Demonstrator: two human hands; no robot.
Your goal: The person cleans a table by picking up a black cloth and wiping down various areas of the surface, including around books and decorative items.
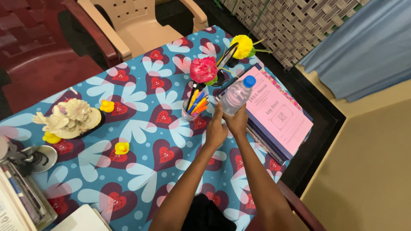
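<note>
Leftmost, a white ornament (70,117) and yellow ducks (122,148) sit on the heart-patterned tablecloth (141,171). Next, the left hand (216,128) and right hand (236,122) both wrap fingers around a clear bottle (236,96), beside a pen cup (195,107), over pink books (280,115).

bottle (236,96) base: hidden by hands | book (9,209): cut by left edge

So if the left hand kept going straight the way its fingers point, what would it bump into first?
Probably the clear cup of pens, just beyond the left hand, which already touches the water bottle. Depth is hard to judge from above.
</note>
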